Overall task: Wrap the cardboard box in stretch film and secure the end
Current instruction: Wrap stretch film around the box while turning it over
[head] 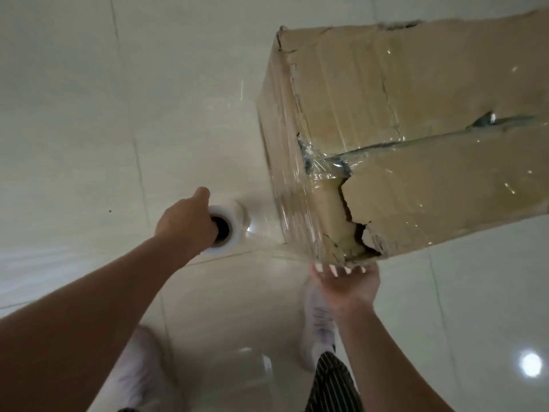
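Head view, single frame. Cardboard box (416,144) stands on the pale glossy tiled floor (89,114), filling the upper right of the view and running off the right edge. The top flaps are ragged and torn along the centre seam, with crumpled clear tape at the seam's left end. Glossy wrap layers are visible over the box's left face and near-left corner. Left hand (187,224) is out ahead of the person, left of the box and apart from it, gripping a stretch film roll (230,230): fingers are tucked into the dark core and the thumb lies along the top of the roll. A taut sheet of film (267,233) runs from the roll across to the box's near-left corner. Right hand (347,283) is at the box's near lower edge, fingers straight and spread, their tips against the torn cardboard, holding nothing. Below the hands are two light-coloured shoes, left (139,367) and right (318,316), both blurred, and a striped trouser leg (329,382) above the right shoe.
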